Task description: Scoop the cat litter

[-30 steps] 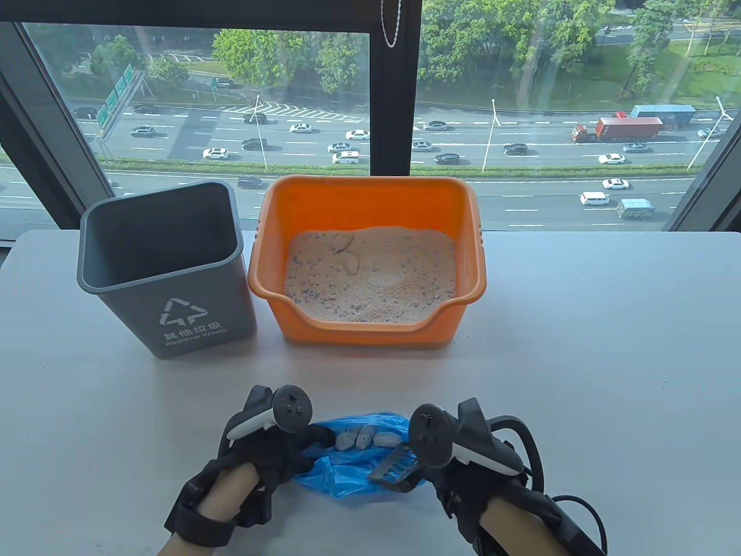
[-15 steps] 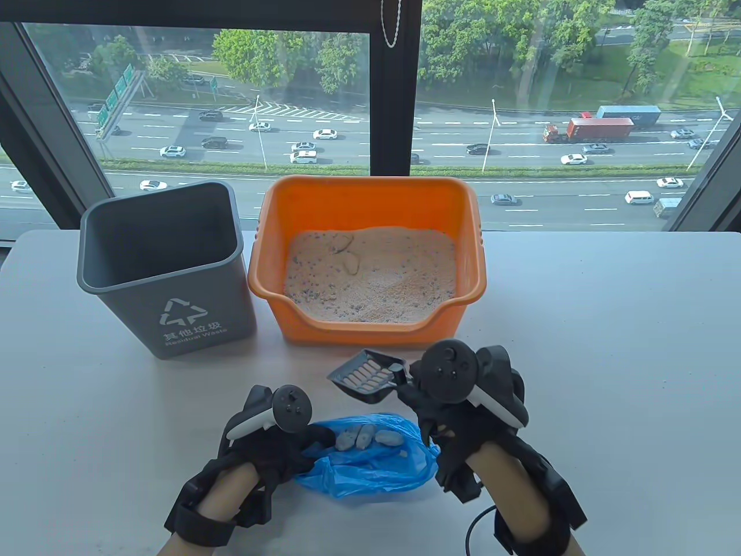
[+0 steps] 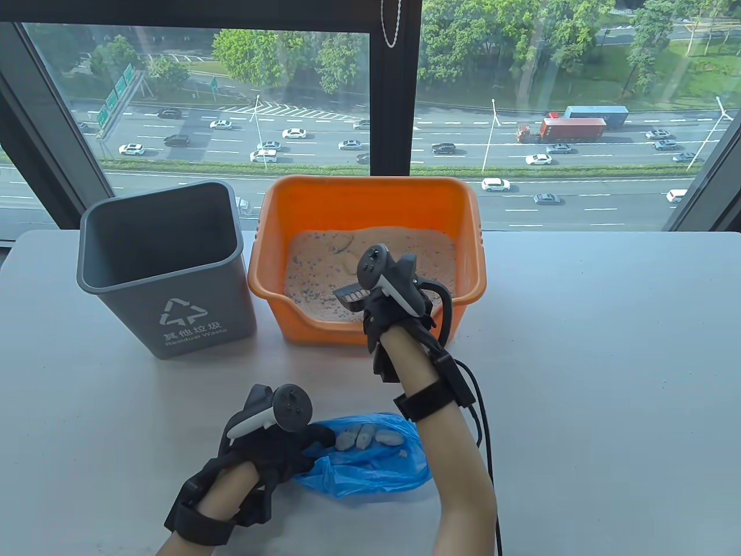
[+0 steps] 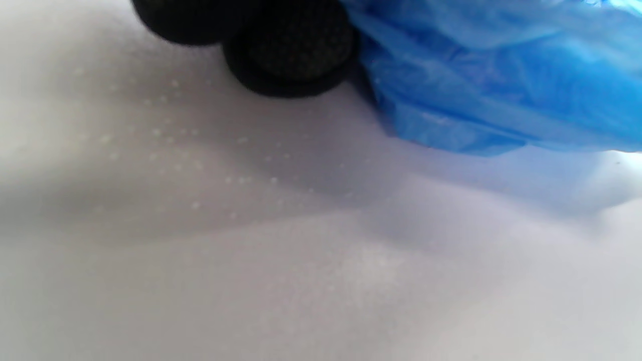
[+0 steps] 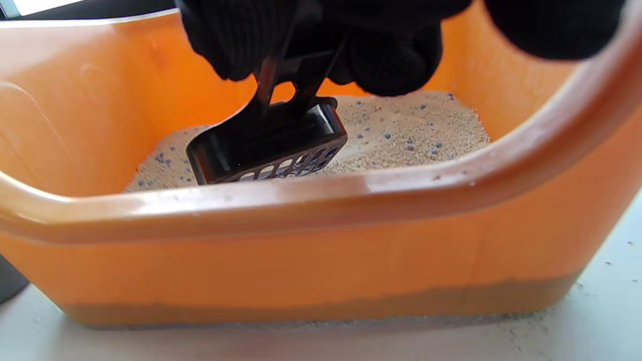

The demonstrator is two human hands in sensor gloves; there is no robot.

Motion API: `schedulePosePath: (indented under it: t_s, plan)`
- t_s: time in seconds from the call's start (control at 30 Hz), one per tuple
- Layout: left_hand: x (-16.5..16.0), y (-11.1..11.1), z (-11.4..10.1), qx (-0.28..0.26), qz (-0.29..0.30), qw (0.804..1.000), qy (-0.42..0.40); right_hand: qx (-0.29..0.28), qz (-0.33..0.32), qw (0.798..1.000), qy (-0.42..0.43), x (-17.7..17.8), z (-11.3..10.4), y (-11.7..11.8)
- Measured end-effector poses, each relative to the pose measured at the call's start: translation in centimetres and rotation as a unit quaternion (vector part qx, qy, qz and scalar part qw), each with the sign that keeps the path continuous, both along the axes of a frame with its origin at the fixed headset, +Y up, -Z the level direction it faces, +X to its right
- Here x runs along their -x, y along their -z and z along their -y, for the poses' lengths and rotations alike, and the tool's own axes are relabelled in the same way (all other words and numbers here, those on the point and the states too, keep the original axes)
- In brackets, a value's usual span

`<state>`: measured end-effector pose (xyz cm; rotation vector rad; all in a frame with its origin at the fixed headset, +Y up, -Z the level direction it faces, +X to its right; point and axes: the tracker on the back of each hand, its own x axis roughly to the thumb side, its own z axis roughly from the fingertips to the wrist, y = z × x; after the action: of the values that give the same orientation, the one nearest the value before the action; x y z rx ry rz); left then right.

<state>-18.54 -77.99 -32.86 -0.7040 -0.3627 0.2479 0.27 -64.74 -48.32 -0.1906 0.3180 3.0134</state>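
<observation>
Since the earlier frame, the right hand [image 3: 393,301] has been carried from above the blue bag [image 3: 370,463] to the far side, over the near lip of the orange litter box [image 3: 370,200], with the black slotted scoop [image 3: 351,296] taken along. Its fingers [image 5: 391,60] are seen curled round the scoop handle in the right wrist view; the scoop head is angled down and to the left, its long axis running from the hand toward the box's left-near part, its leading edge hidden behind the rim, so contact with the cat litter [image 3: 405,255] cannot be told. The left hand [image 3: 272,446] is kept at the near side, fingers gathered on the bag's left edge, holding its mouth open; several pale clumps [image 3: 362,437] lie inside. Litter lies directly under and beyond the right hand, well apart from the left. A grey waste bin [image 3: 168,278] stands just left of the box on the white table [image 3: 579,347].
</observation>
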Motion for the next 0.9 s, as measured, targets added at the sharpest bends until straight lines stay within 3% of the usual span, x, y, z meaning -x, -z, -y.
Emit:
schedulePosePath:
  t_s: [0.33, 0.43, 0.53, 0.9]
  plan:
    - [0.0, 0.1, 0.0, 0.002, 0.000, 1.000, -0.004, -0.011, 0.033, 0.999, -0.014, 3.4, 2.0, 4.8]
    - [0.0, 0.1, 0.0, 0.002, 0.001, 1.000, -0.004, 0.018, 0.052, 0.998, -0.002, 4.2, 2.5, 6.4]
    - [0.1, 0.1, 0.1, 0.001, 0.000, 1.000, -0.006, 0.089, 0.077, 0.993, 0.016, 4.6, 3.2, 7.5]
    - [0.3, 0.1, 0.1, 0.004, -0.004, 1.000, -0.014, 0.118, 0.118, 0.984, 0.057, 4.8, 4.8, 9.2]
